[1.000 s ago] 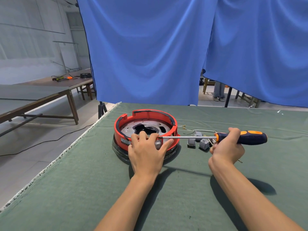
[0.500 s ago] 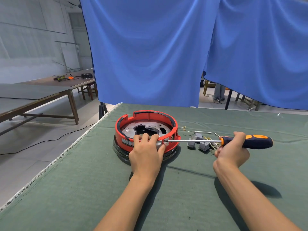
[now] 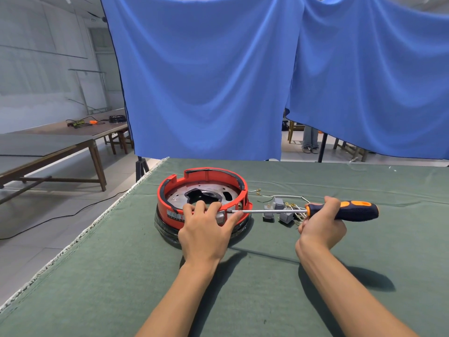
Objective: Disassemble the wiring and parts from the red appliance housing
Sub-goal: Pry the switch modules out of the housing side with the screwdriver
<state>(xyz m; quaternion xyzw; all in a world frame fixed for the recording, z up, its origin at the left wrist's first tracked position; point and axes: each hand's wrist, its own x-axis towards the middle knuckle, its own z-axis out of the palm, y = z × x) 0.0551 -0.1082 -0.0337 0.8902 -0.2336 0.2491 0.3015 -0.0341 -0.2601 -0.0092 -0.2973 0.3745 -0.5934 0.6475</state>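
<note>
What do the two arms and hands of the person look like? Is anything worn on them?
Both forearms are bare as far as the picture shows, with no sleeves in view. The left hand and the right hand wear no gloves. No watch, ring or bracelet shows on either wrist or on the visible fingers.

A table point(image 3: 243, 300) draped in green cloth. On it sit a red housing point(image 3: 170, 205), loose wires point(image 3: 264, 194) and grey parts point(image 3: 281, 210).
</note>
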